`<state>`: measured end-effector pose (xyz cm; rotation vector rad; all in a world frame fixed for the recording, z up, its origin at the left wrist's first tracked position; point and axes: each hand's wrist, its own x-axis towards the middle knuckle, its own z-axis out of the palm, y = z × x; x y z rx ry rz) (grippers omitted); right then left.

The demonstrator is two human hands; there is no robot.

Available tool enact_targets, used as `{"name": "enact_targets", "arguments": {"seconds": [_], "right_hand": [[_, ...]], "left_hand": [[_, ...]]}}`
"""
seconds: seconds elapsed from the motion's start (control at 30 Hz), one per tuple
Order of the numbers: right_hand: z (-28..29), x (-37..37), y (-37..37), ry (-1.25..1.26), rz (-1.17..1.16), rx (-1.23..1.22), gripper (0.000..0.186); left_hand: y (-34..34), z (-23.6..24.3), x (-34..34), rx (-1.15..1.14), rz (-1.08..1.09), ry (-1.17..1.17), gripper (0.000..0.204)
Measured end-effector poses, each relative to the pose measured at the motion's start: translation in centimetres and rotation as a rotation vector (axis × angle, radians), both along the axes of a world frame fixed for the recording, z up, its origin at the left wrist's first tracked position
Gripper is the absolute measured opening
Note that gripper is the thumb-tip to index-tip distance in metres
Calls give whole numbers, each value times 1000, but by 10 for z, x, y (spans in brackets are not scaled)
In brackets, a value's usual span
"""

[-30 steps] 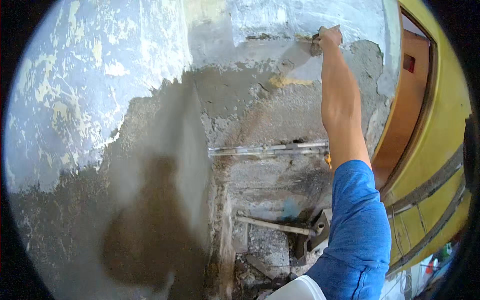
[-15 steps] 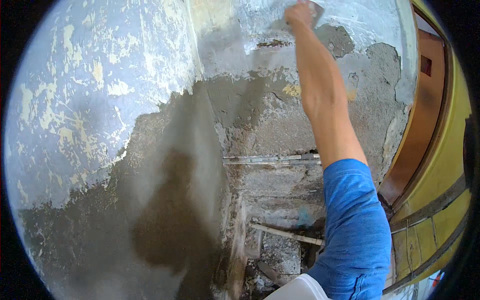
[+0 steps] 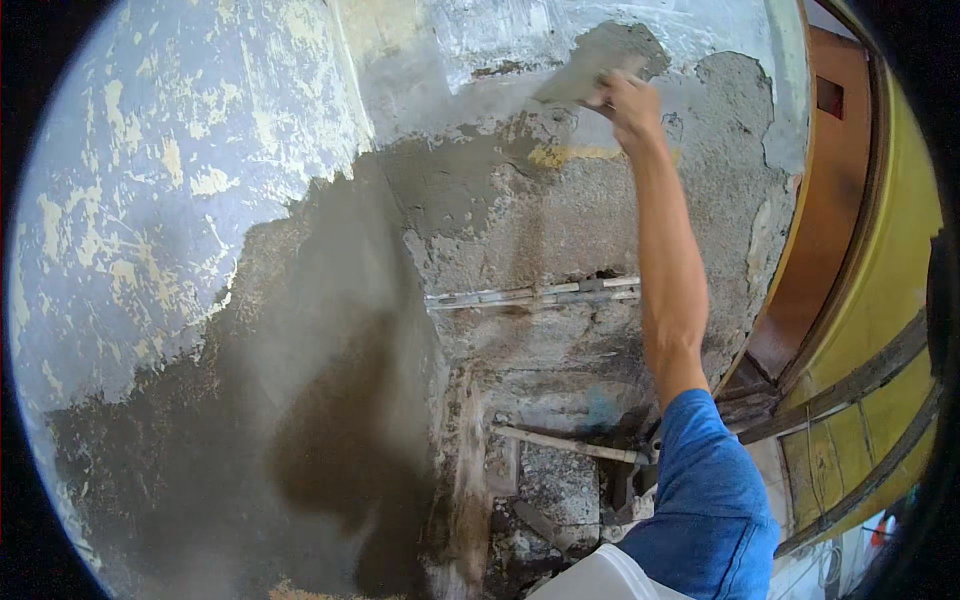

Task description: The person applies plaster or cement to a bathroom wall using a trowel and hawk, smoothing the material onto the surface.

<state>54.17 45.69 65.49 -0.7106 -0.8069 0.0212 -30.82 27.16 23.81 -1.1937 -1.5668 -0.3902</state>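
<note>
My right hand (image 3: 628, 105), at the end of a raised arm in a blue sleeve, grips a flat-bladed trowel (image 3: 568, 84), smeared by motion. The blade lies against or close to the wall, just below a dark patch of wet mortar (image 3: 625, 42). Beneath it runs a grey band of mortar (image 3: 450, 180) that reaches the corner on the left. Rough bare render (image 3: 580, 225) shows lower down. My left hand is out of the picture.
To the left, the adjoining wall has peeling paint (image 3: 160, 200) above smooth grey plaster (image 3: 330, 260). Pipes (image 3: 530, 294) cross the wall, and another pipe (image 3: 570, 444) slants below. An orange-brown door (image 3: 830, 200) and a yellow surface (image 3: 900, 260) stand at right.
My right hand has come down the wall with the trowel, and the arm now bends lower. The wet mortar patch above looks larger or less hidden. The view has shifted slightly.
</note>
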Motion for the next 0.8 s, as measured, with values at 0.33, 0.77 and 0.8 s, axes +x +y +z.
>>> {"name": "enact_targets", "arguments": {"seconds": [0.33,0.77,0.8], "right_hand": [[3,119,-41,-145,-1265,-543,38],[59,2,80,-81,-714,-199,29],[59,18,72,-45,-453,-105,25]], "left_hand": [[5,-9,-3,-63,10,-32,74],[4,-18,-15,-37,24,-25,82],[8,-21,-16,-45,16,-31,83]]}}
